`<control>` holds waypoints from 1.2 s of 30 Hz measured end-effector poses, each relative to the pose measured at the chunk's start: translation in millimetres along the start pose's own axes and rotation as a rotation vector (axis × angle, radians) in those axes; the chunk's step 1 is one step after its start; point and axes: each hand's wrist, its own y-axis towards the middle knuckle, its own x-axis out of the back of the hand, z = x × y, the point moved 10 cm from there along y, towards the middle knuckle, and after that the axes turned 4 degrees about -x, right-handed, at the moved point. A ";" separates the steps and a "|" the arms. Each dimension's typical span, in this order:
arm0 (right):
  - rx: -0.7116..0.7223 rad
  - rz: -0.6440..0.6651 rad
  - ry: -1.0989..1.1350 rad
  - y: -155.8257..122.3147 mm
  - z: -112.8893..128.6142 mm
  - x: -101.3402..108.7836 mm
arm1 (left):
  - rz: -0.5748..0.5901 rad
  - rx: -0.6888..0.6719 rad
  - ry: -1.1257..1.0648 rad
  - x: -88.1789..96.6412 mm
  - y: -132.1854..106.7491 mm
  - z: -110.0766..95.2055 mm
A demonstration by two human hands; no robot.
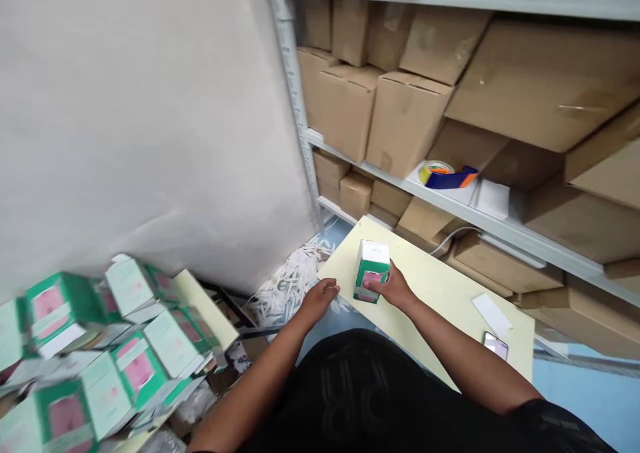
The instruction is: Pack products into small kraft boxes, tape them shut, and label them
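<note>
On the pale yellow table, a small green and white carton [369, 270] with a pink panel stands upright near the left end. My right hand [395, 288] grips it from the right side, thumb across the front and the other fingers mostly hidden behind. Just left of the carton, my left hand [320, 300] hovers by the table edge, apart from the carton. Its fingers are loosely curled, and I see nothing between them.
Several similar green cartons [135, 366] are piled at the lower left. Paper strips [295, 273] litter the floor. A phone [496, 345] and a white strip [491, 312] lie on the table [435, 300]. Shelving with brown boxes [410, 116] and a tape dispenser [450, 175] stands behind.
</note>
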 end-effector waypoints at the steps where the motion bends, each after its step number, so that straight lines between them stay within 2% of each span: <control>1: -0.007 -0.050 -0.082 1.6 -12.1 19.9 | 0.011 -0.051 0.073 -11.4 9.4 -12.7; 3: -0.020 -0.145 -0.195 2.7 -34.0 51.2 | 0.065 -0.160 0.185 -35.9 24.1 -41.0; 5: -0.028 -0.213 -0.222 3.0 -54.7 70.3 | 0.131 -0.258 0.288 -59.9 36.8 -68.7; 9: -0.020 -0.270 -0.236 5.5 -94.3 78.2 | 0.269 -0.465 0.494 -107.1 64.4 -112.8; 11: -0.059 -0.324 -0.287 5.6 -114.2 77.1 | 0.369 -0.534 0.547 -132.0 77.3 -122.1; 15: -0.233 -0.448 -0.412 0.4 -144.9 73.7 | 0.565 -0.542 0.657 -172.7 94.6 -116.0; 17: -0.275 -0.464 -0.412 -3.1 -148.4 69.9 | 0.602 -0.561 0.732 -183.5 98.9 -112.6; 20: -0.264 -0.464 -0.320 -10.7 -140.6 65.7 | 0.632 -0.624 0.797 -193.9 102.5 -111.7; 23: -0.270 -0.495 -0.260 -25.7 -130.0 67.5 | 0.683 -0.747 0.799 -206.4 101.8 -115.5; 28: -0.358 -0.517 -0.326 -49.2 -129.6 71.8 | 0.905 -1.006 0.796 -231.1 85.2 -117.7; 32: -0.352 -0.535 -0.209 -49.3 -137.6 82.4 | 0.858 -1.041 0.841 -227.8 91.3 -122.6; 36: -0.299 -0.425 -0.148 -30.1 -137.5 88.4 | 0.815 -0.950 0.850 -225.4 97.6 -123.5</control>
